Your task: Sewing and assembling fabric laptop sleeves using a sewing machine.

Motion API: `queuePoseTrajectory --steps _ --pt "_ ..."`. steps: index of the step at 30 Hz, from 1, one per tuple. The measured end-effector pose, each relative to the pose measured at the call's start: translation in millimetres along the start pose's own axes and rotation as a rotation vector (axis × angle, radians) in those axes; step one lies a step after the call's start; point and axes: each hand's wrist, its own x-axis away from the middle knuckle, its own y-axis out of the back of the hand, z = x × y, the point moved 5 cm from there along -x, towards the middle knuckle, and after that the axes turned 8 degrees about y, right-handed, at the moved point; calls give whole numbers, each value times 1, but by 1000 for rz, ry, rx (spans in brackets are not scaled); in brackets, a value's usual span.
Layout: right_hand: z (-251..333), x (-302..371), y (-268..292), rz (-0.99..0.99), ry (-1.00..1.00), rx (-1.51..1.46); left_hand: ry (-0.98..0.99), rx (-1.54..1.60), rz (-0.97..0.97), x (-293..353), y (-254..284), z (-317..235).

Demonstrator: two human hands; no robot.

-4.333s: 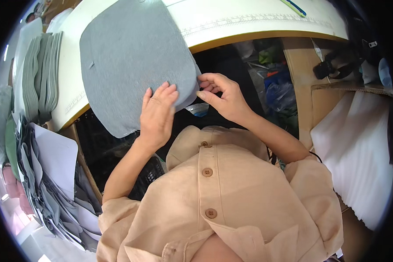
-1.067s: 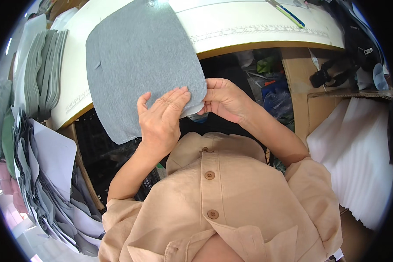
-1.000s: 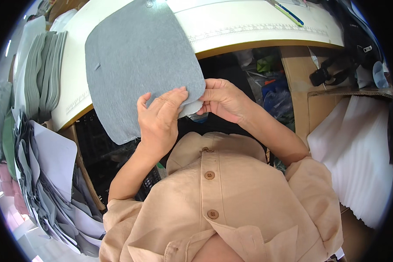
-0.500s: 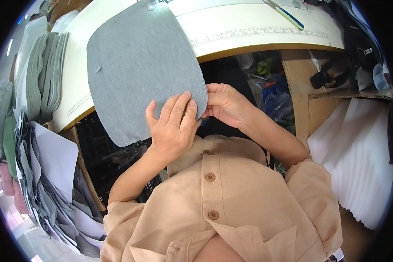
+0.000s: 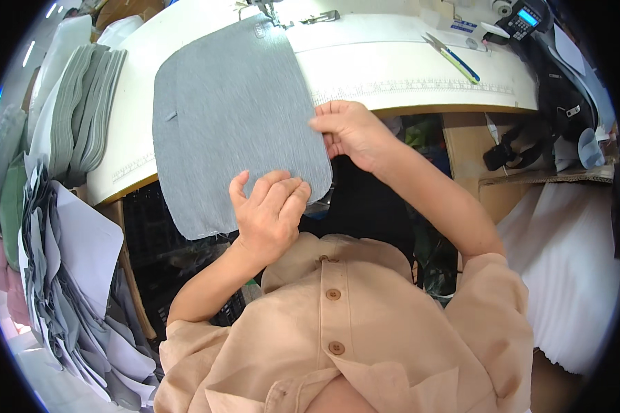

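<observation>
A grey fabric panel (image 5: 234, 117) with rounded corners lies over the white table, its near end hanging past the edge toward me. Its far end reaches a sewing machine's lit needle area (image 5: 272, 17). My left hand (image 5: 272, 213) is closed on the panel's near right corner, fingers bent on top and the thumb hidden. Farther up the right edge, my right hand (image 5: 355, 134) pinches the fabric, with the thumb on top and some fingers underneath. A small tab (image 5: 171, 115) shows on the panel's left part.
Thread snips (image 5: 455, 60) lie on the white table (image 5: 393, 65), near a printed ruler strip. Stacked grey pieces (image 5: 83, 110) stand at the left, above a heap of grey and white pieces (image 5: 83, 255). White foam sheets (image 5: 561, 268) and a cardboard box (image 5: 465, 144) are at the right.
My right hand has moved away from me along the panel's right edge. My left hand stays by the near corner. The view has tilted, showing more of the sewing machine.
</observation>
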Motion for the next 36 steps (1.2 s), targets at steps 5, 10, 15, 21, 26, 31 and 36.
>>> queuePoseTrajectory --steps 5,10,15,21,26,31,36 --pt "24 -2 -11 -99 363 1078 21 6 20 6 -4 5" --pt "53 -33 -6 -18 530 1870 54 60 42 8 -7 8" --pt "52 -91 23 46 389 1730 46 116 62 7 -6 9" --pt "55 -103 3 179 450 1681 57 110 81 13 -5 19" --pt "55 -108 -3 243 454 1676 49 82 87 7 -13 31" --pt "57 -120 -9 236 444 1700 5 50 151 -26 -26 48" --pt "60 -125 -9 232 452 1782 -10 44 208 -55 -46 70"
